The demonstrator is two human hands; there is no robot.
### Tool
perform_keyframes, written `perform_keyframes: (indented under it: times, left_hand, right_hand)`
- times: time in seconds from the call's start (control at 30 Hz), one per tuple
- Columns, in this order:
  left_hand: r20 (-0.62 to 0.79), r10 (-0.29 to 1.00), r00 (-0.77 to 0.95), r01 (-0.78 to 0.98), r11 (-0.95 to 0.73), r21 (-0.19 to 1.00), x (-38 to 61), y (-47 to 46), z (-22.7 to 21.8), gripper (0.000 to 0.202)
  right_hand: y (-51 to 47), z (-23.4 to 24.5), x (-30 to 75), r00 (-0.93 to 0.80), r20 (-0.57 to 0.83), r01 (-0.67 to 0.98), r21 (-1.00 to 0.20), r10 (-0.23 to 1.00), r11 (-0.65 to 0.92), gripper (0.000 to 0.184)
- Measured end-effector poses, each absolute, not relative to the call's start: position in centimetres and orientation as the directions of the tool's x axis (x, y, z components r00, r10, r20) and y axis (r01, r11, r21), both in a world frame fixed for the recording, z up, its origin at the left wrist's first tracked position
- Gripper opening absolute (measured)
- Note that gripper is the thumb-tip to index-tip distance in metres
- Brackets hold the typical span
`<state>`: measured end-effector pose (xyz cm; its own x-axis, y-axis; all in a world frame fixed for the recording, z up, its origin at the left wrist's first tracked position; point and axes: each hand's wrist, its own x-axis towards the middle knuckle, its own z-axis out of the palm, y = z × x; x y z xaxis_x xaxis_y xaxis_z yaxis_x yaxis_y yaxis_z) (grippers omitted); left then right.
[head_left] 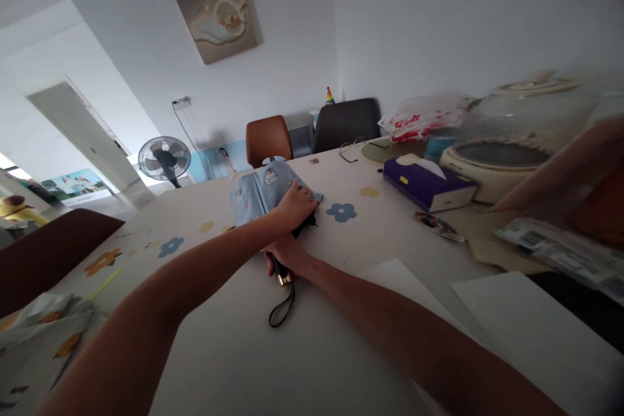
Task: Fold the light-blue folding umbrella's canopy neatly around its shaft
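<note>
A folded light-blue umbrella [263, 192] with small prints lies on the flowered table [234, 338]. My left hand [293, 205] is closed over its canopy near the right side. My right hand [285, 255] is wrapped round the umbrella's dark handle, just below the left hand. A gold cap and a black wrist loop [283, 309] stick out under the right hand and trail toward me on the table.
A purple tissue box [426, 183] and a white cooker with a glass lid [507, 156] stand at the right. White sheets [517, 318] lie at the near right. Brown and dark chairs [267, 138] stand at the far edge, a fan [164, 159] behind.
</note>
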<state>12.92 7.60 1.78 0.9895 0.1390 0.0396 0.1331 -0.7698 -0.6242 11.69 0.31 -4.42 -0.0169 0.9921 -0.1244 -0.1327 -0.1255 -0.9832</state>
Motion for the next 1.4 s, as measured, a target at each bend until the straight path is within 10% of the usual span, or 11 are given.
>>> perform_keyframes:
  times: [0.37,1.0,1.4]
  left_hand:
    - [0.067,0.226,0.972,0.228,-0.825,-0.518,12.4,7.4,2.2,0.025]
    - [0.822,0.066,0.566,0.600,-0.716,-0.355,-0.6,5.5,2.2,0.031]
    - [0.729,0.530,0.433,0.797,-0.603,-0.035,-4.8,5.1,-2.1,0.012]
  right_hand:
    - [0.9,-5.2,11.7,-0.012,-0.152,-0.125,-0.980,0.988,-0.152,0.023]
    - [0.3,-4.1,11.5,0.029,-0.186,-0.253,-0.952,0.982,-0.172,0.019]
    - [0.2,-3.9,11.3,0.074,-0.174,-0.183,-0.970,0.982,-0.158,0.022]
